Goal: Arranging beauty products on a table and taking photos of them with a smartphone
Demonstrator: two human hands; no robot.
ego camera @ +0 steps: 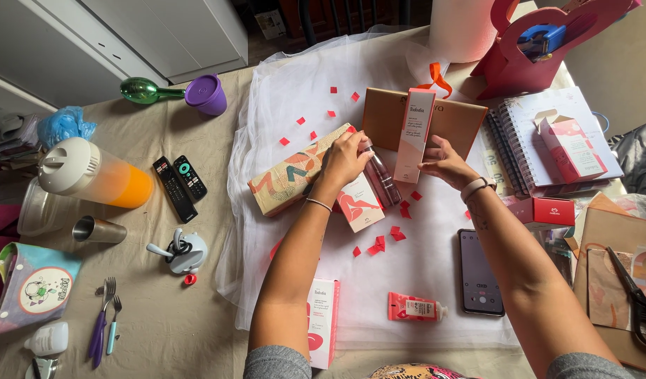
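Left hand (345,158): fingers curled over the end of a slim dark-pink bottle (382,177), which lies on the white tulle (421,260) between a patterned long box (295,172) and a small pink-and-white carton (359,202). Right hand (446,163): fingertips pinched on the lower edge of a tall pink-and-white box (414,135), held upright and leaning against a flat brown box (456,119) behind it. Both hands are thus grasping, neither released.

Step in hand, as judged: arranging boxed cosmetics into a group at the middle of the tulle, the tall box being stood up while the bottle is steadied beside it. The next move appears to call for a light, even release of the tall box so it does not topple, and for keeping the bottle from rolling.

Outward on the bench (162,309): red paper squares (382,242) scattered over the tulle; a pink tube (415,307) and a phone (480,272) nearer the person; 2 remote controls (180,184), an orange-filled jug (98,179) and scissors (635,295) at the margins.
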